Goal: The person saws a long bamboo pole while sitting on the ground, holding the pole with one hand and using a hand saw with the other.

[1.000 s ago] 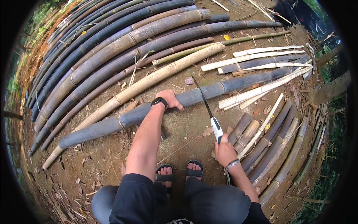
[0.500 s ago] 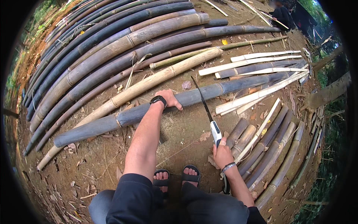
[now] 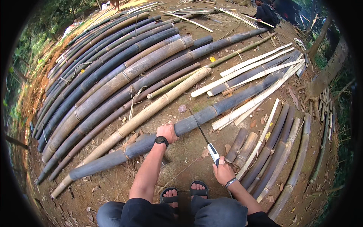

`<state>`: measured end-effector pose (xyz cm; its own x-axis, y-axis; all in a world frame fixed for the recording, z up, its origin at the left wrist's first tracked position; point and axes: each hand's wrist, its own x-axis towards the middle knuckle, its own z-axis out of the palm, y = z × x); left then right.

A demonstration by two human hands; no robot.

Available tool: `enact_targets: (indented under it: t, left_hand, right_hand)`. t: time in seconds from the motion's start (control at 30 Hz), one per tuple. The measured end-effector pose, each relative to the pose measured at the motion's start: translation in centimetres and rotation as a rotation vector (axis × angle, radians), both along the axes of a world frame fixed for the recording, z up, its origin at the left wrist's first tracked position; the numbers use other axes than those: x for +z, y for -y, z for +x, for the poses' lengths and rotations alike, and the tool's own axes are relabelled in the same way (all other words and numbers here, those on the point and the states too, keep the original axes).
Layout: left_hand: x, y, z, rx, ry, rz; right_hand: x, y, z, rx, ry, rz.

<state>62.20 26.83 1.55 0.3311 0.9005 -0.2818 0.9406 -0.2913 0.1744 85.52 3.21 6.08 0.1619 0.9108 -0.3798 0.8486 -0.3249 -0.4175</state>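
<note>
A long dark grey bamboo pole lies slantwise across the ground before me, from the left up to the far right. My left hand is closed over its top, a black watch on the wrist. To the right of that hand, the thin dark blade of a hand saw crosses the pole. Its tip reaches just past the far side. My right hand grips the saw's white and dark handle on the near side. Whether the blade has cut into the bamboo cannot be made out.
Beyond the pole lies a pale bamboo pole, then a row of thick dark poles. Split pale strips lie at the far right, and short bamboo pieces at the near right. A person in dark clothes crouches far back.
The view has shifted, so the pole and saw sit lower in the picture. The saw has drawn back a little toward me across the pole. My left hand still holds the pole.
</note>
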Motion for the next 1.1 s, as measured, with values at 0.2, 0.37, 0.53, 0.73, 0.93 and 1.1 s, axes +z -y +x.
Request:
enact_targets:
  t: [0.2, 0.37, 0.53, 0.73, 0.93, 1.1]
  left_hand:
    - [1.8, 2.3, -2.3, 0.059, -0.078, -0.091]
    - [0.8, 2.2, -4.1, 0.148, -0.079, -0.025]
    - [-0.2, 2.0, -2.1, 0.149, -0.079, -0.004]
    - [-0.3, 2.3, -1.3, 0.146, -0.054, 0.043]
    - [4.0, 2.3, -0.7, 0.047, -0.051, 0.085]
    - [5.0, 3.9, -1.9, 0.099, -0.084, 0.199]
  right_hand:
    - [-1.6, 1.7, -0.6, 0.103, -0.058, 0.034]
    - [-1.0, 0.9, -3.8, 0.082, -0.170, 0.034]
    - [-1.7, 2.3, -1.9, 0.000, -0.149, 0.101]
    - [-1.3, 2.1, -1.7, -0.047, -0.113, 0.041]
    - [-2.1, 3.0, -0.1, -0.012, -0.106, 0.146]
    - [-1.1, 3.4, -0.3, -0.004, -0.113, 0.111]
